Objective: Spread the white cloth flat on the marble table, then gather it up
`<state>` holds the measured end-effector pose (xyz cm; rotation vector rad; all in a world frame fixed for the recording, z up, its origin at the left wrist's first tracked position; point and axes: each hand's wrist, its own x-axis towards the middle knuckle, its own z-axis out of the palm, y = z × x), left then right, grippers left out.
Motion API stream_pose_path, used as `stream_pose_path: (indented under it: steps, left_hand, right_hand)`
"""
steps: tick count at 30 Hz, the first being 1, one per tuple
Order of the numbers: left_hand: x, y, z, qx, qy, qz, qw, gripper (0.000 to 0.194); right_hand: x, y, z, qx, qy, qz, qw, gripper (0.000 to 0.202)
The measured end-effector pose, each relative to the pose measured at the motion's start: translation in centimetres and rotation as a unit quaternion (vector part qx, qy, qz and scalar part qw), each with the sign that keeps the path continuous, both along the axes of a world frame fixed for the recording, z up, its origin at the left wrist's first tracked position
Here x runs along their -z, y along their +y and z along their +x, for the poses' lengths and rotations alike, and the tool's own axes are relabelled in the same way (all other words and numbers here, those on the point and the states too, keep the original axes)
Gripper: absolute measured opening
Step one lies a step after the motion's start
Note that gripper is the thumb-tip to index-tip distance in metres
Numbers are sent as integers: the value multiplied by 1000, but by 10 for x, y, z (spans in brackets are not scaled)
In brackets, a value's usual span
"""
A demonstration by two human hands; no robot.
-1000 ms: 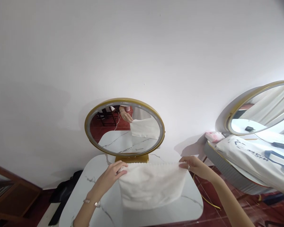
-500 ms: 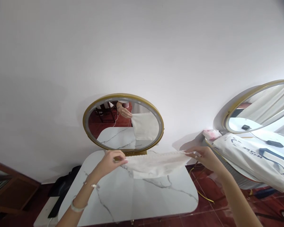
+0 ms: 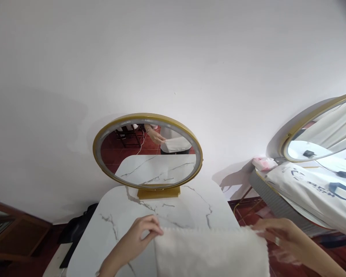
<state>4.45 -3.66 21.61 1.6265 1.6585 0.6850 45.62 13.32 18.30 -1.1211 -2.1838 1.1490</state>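
Observation:
A white cloth (image 3: pixel 210 252) hangs stretched between my two hands, above the front part of a marble-patterned white table (image 3: pixel 103 227). Its upper left corner is pinched by my left hand (image 3: pixel 142 236) between thumb and fingers. At the opposite upper corner my right hand (image 3: pixel 282 234) grips the cloth, somewhat smeared by motion. The lower part of the cloth runs out of view at the bottom. Behind it, a round gold-framed mirror (image 3: pixel 150 154) on a gold base (image 3: pixel 158 192) reflects a hand holding the cloth.
To the right stands a second table with a white printed cloth bag (image 3: pixel 314 188), a pink and white tissue pack (image 3: pixel 264 163) and another gold-rimmed mirror (image 3: pixel 328 130). A black item (image 3: pixel 77 227) lies left of the table. A wooden cabinet (image 3: pixel 14 234) stands at far left.
Both hands have come down and closer to me with the cloth, which now hangs more spread out. The mirror's base and more of the back tabletop have come into view.

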Motion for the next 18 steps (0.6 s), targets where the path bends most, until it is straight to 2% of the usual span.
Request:
stream_pose_path:
  steps: [3,6,8,10,12,14,16,18]
  left_hand:
    - [42,47,-1,-14,84,4,996,28]
    - [87,95,-5,-37,190,9,981,28]
    - [109,122,-7,-55,237,8,970,30]
    - [124,139,-7,-70,256,6,964,30]
    - [135,145,-1,-86,275,4,958,33]
    - [150,139,9,-107,293,-5,950,44]
    - [172,127,22,-124,309,-13,943,54]
    - [198,117,33,-114,321,-1,940,55]
  right_hand:
    - [32,47,-32,-24,-18,-40,999,34]
    - [71,94,-67,19,-54,13,998,32]
    - [95,119,-88,45,-66,31,996,27]
    - [113,137,-104,75,-70,37,994,25]
    - [126,148,-115,108,-68,40,991,29]
    - [140,148,-122,137,-59,46,988,38]
    - [156,136,-128,159,-44,60,985,47]
    - [176,114,-136,157,-33,108,981,51]
